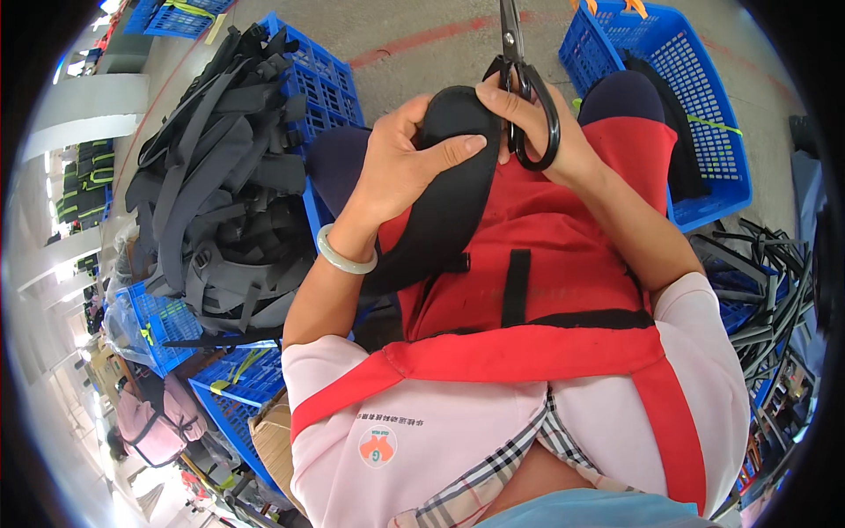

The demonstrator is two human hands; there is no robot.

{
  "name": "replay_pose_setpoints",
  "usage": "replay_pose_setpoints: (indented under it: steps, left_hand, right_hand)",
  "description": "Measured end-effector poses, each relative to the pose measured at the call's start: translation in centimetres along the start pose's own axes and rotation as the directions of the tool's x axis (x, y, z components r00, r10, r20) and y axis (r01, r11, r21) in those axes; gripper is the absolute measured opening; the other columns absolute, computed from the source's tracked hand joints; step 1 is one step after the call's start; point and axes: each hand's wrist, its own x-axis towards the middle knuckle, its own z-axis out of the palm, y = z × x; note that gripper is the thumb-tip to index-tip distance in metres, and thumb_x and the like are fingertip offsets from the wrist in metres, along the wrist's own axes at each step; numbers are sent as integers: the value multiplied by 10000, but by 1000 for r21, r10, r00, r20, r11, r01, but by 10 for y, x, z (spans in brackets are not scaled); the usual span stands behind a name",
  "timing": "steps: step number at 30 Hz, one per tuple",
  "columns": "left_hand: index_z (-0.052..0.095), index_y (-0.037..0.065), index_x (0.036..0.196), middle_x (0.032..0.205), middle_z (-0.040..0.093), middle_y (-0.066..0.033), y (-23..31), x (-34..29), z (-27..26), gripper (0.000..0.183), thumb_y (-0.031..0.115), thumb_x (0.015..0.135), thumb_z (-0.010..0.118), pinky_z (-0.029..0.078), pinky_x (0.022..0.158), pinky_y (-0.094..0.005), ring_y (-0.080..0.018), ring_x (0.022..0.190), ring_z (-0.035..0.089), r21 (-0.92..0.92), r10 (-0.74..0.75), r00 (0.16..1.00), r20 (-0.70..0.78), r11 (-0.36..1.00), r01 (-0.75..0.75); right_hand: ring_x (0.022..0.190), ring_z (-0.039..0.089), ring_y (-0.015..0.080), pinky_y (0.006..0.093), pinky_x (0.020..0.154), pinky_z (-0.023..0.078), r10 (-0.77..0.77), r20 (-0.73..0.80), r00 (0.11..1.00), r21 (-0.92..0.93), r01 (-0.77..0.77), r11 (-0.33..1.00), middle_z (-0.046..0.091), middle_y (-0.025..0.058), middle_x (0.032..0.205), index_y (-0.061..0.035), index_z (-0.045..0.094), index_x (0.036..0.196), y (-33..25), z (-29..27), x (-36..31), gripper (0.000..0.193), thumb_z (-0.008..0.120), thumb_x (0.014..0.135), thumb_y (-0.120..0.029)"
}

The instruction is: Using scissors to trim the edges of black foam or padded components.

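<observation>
A black padded strap piece (453,198) with a rounded end is held up over my lap, its length curving down toward my left forearm. My left hand (392,167) grips it from the left, thumb laid across its face. Black-handled scissors (510,40) hang on my right hand (563,145), blades pointing away from me and a handle loop around the fingers. The right thumb also presses the strap's edge near its rounded tip. Some right fingers are hidden behind the scissors and strap.
At left, a tall heap of black straps (207,158) leans against a blue crate (321,79). Another blue crate (722,176) stands at right, above a tangle of dark strips (766,282). A red apron (528,229) covers my lap. A person in pink (150,418) is farther left.
</observation>
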Motion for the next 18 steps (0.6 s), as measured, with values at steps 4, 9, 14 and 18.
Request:
replay_pose_setpoints:
  steps: [4,9,14,18]
  left_hand:
    - [624,-3,1080,910,664,-23,-6,2,-3,285,74,825,727,503,731,-219,-77,812,605,-9,-11,1000,21,1000,12]
    - [623,2,1097,948,667,-25,-7,0,-9,293,37,821,716,517,741,-228,-86,824,621,-185,-62,996,-68,982,49]
    - [621,5,1103,943,667,-23,-11,0,-14,291,21,824,702,520,741,-228,-88,821,626,-217,-64,996,-63,975,49]
    - [626,7,1097,948,672,-31,-13,1,-9,279,13,826,692,522,745,-230,-91,826,632,-253,-70,996,-54,966,54]
  right_hand:
    - [533,589,115,215,456,459,150,28,988,-66,-147,987,611,73,699,2,582,920,1,-13,-3,374,627,907,-369]
    - [565,574,101,208,465,439,183,-10,983,-299,-178,937,605,60,810,0,534,1127,10,-32,-13,404,583,933,-350]
    - [662,519,72,202,586,437,165,30,986,-466,-132,875,559,29,894,-5,494,1219,6,-29,-27,435,652,883,-233]
    - [761,517,76,209,692,432,108,28,994,-536,-76,841,549,12,889,-14,494,1215,5,-24,-24,444,686,858,-198]
